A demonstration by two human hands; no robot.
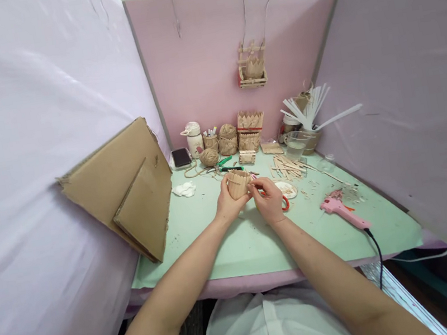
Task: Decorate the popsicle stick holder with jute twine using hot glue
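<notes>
My left hand (pixel 229 203) is wrapped round a small round cup made of wooden sticks (pixel 238 184), its jagged rim facing up, held above the green tabletop. Close to the cup's right side is my right hand (pixel 268 199), its fingers pinched together; what they hold, if anything, is too small to make out. Partly hidden behind the right hand, red-handled scissors (pixel 285 203) lie beside a small white dish (pixel 286 190) with wood bits on it.
A pink glue gun (pixel 345 213) with a black cord lies at the right. Loose wooden sticks (pixel 287 167) and a plastic cup (pixel 295 145) are behind it. Twine balls (pixel 209 157), a white bottle (pixel 193 139) and a phone (pixel 181 158) line the back. Cardboard (pixel 125 189) leans at the left.
</notes>
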